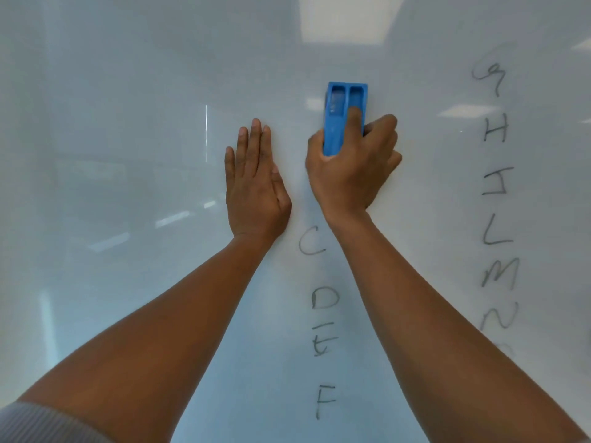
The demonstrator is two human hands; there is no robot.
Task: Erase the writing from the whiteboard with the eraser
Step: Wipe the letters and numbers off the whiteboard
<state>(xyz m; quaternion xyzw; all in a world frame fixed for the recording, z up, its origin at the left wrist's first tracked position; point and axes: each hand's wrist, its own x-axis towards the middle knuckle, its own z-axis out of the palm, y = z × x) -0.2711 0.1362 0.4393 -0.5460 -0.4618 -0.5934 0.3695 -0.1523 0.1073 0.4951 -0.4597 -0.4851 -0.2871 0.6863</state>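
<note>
A white whiteboard (pixel 128 123) fills the view. My right hand (pixel 351 174) grips a blue plastic eraser (pixel 343 107) and holds it against the board, with the index finger lying in one of its two top recesses. Below that hand runs a column of dark handwritten letters, C (pixel 311 241), D (pixel 324 298), E (pixel 323 340) and F (pixel 324 401). A second column of letters (pixel 497 187) runs down the right side, from G to N. My left hand (pixel 256 183) rests flat on the board, fingers straight, left of the eraser.
Ceiling lights reflect on the glossy board at the top (pixel 345 20) and right. A thin vertical line (pixel 206 132) shows left of my left hand. The board's left half carries no writing.
</note>
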